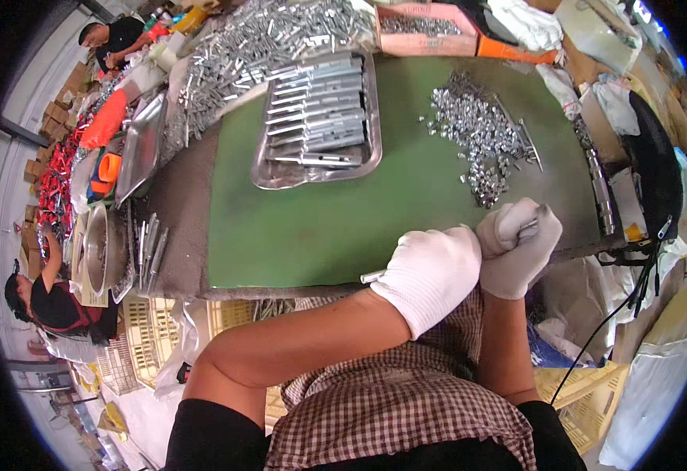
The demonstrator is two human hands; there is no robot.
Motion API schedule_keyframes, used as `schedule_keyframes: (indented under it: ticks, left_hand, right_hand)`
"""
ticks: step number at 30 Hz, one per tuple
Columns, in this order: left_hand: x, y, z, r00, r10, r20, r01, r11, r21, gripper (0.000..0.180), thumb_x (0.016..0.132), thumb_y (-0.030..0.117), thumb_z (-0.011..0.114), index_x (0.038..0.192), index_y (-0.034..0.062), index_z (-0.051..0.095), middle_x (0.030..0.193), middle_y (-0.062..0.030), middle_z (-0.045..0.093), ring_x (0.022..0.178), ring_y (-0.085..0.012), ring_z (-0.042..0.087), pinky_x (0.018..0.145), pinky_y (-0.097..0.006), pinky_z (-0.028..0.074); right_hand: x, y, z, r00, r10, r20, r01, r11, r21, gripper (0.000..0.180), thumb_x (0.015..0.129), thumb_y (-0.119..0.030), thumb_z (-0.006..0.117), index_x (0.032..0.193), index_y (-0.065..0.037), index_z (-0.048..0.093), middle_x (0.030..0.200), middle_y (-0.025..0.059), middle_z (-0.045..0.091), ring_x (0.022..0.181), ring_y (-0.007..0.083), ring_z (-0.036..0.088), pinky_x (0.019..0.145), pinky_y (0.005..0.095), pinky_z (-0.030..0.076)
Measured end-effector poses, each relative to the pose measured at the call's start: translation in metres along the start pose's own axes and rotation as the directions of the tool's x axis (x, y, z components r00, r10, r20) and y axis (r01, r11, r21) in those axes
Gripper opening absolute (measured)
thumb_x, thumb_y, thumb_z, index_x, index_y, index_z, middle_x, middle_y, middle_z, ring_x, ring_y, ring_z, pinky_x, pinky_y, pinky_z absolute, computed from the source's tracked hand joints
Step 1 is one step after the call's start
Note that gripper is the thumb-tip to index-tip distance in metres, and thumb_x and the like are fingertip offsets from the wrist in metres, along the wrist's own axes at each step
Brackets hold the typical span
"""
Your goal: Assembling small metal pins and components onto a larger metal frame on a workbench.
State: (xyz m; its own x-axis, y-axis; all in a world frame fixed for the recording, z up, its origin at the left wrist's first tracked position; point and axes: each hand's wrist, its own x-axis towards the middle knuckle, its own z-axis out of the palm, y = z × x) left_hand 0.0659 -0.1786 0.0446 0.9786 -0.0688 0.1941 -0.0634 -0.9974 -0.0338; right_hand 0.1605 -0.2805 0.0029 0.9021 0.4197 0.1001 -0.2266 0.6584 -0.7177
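Observation:
My left hand, in a white knit glove, is closed around a slim metal tube. Only the tube's end sticks out by the wrist. Right up against it, my right hand, also gloved, is closed with thumb and fingers pinched. A bit of a small metal piece shows in that grip; the rest is hidden. Both hands are over the near edge of the green mat. Beyond them lies a heap of small shiny metal parts, with a few thin rods beside it.
A metal tray holds a row of metal tubes with slim tips. Behind it is a large pile of metal tubes. A pink box of small parts stands at the back. Two people work at the left.

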Motion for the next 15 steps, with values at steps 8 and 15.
schedule_keyframes:
  ticks: [8,15]
  left_hand:
    - [-0.013,-0.01,0.028,0.999,-0.047,-0.025,0.043,0.989,-0.144,0.012,0.089,0.022,0.061,0.091,0.0107,0.059,0.072,-0.0058,0.058,0.058,-0.024,0.066,0.051,-0.036,0.054]
    - [-0.009,-0.014,0.031,0.997,-0.037,-0.063,0.025,0.983,-0.181,0.015,0.089,0.027,0.063,0.091,0.0132,0.06,0.071,-0.0057,0.057,0.057,-0.0243,0.065,0.051,-0.037,0.053]
  right_hand:
    - [0.0,0.005,-0.004,0.991,0.12,-0.06,-0.109,0.98,0.167,0.046,0.097,-0.041,0.039,0.063,-0.01,0.04,0.053,-0.001,0.026,0.044,0.0125,0.024,0.043,0.0307,0.018]
    - [0.002,0.008,-0.003,0.997,0.074,-0.028,-0.066,0.972,0.225,0.047,0.099,-0.038,0.04,0.064,-0.007,0.042,0.054,-0.0012,0.027,0.045,0.012,0.025,0.044,0.0301,0.018]
